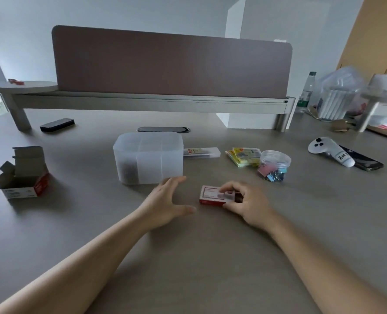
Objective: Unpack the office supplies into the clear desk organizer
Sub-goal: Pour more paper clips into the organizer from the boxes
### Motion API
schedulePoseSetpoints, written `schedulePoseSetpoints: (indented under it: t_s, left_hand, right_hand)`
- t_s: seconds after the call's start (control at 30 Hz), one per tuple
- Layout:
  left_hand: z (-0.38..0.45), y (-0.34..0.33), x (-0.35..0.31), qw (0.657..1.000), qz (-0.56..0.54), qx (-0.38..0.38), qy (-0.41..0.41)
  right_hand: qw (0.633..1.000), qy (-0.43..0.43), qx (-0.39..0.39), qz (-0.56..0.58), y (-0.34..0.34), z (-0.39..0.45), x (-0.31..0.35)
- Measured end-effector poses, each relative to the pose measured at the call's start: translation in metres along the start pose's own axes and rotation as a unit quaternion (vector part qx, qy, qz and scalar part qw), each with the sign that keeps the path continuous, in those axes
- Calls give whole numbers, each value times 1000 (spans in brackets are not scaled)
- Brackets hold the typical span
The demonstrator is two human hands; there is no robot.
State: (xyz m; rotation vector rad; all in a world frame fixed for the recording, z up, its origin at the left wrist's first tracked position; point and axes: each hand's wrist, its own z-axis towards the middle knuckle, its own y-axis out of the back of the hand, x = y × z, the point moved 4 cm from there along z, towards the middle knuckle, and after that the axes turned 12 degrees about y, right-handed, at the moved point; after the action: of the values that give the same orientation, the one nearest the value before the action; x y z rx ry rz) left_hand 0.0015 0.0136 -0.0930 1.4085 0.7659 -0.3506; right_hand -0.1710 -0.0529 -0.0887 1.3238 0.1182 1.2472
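The small red and white box (215,196) lies flat on the desk (188,257) under your right hand (246,203), whose curled fingers and thumb pinch its right end. Its long axis runs left to right, white label face up, red side facing you. Your left hand (165,205) hovers just left of it, fingers spread and holding nothing. Just behind that hand stands the clear desk organizer (148,157), with something dark in its left compartment. A jar of colored binder clips (274,165) sits to the right.
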Motion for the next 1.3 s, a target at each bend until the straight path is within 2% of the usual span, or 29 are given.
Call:
schedulePoseSetpoints:
  t_s: [0.13,0.23,0.3,0.37,0.47,0.53,0.63,0.77,0.97,1.07,1.3]
  left_hand:
    - [7,-8,-9,997,-46,46,-39]
    - [10,0,-7,992,-97,12,-76]
    - [11,8,-1,990,-117,-24,-73]
    - [10,16,7,988,-131,-51,-66]
    - [7,28,19,980,-176,-83,-47]
    - [5,35,25,974,-208,-83,-36]
    - [2,40,32,969,-242,-40,-29]
    - [-1,43,43,961,-277,6,-15]
    - [0,44,52,975,-222,-26,-9]
    - [-1,48,53,984,-179,-21,-12]
    - [1,48,56,980,-196,-24,10]
  right_hand:
    - [994,20,0,110,-7,1,23]
    - [988,12,-25,155,-7,8,32]
    - [973,-24,-65,218,-9,14,32]
    - [945,-88,-99,300,-13,23,33]
    - [932,-158,-66,321,-27,36,39]
    - [916,-168,-62,360,-40,43,45]
    - [890,-177,-80,413,-51,47,50]
    - [884,-181,-72,425,-56,47,48]
    - [890,-176,-62,416,-61,46,50]
    - [881,-179,-66,433,-62,45,49]
    - [888,-185,-85,413,-59,47,44]
